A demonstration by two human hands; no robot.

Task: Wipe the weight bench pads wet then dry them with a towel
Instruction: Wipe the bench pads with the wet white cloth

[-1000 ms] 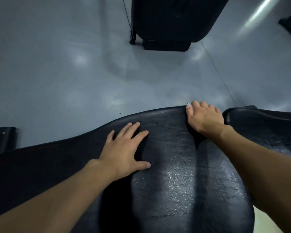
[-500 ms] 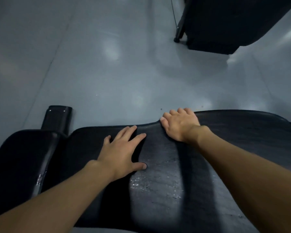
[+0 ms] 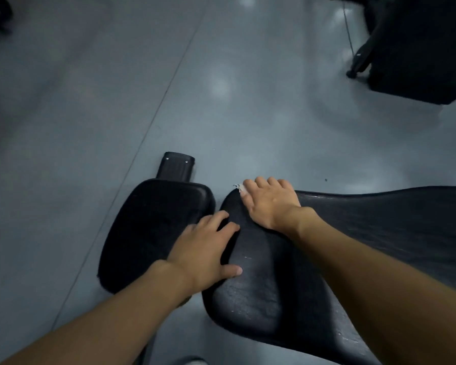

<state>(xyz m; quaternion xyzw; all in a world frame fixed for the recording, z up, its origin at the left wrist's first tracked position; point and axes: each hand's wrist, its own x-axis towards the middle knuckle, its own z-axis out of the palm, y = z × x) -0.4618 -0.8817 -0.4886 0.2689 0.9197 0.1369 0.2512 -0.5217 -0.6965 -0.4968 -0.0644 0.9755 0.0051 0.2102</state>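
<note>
1. Your left hand [image 3: 206, 250], grip open, bridges seat pad [image 3: 148, 222] and long pad [image 3: 366, 233].
2. Your right hand [image 3: 270, 204] covers a white scrap [image 3: 238, 186] on its far edge; grip unclear.
3. Grey floor [image 3: 221, 101] around; dark equipment [image 3: 419, 48] far right.

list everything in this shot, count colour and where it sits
long black textured bench pad: 1, black, centre to right edge
smaller black rounded seat pad: 1, black, left of the long pad, narrow gap between them
black metal frame end with two screws: 1, black, sticking out behind the smaller pad
white scrap: 1, white, at the long pad's far left corner by the right hand's fingertips; too small to identify
bulky dark gym equipment: 1, black, on the floor at top right
smooth grey floor: 1, grey, all around
left hand: 1, flat, fingers spread, across the gap between the pads
right hand: 1, flat on the long pad's far left corner
</note>
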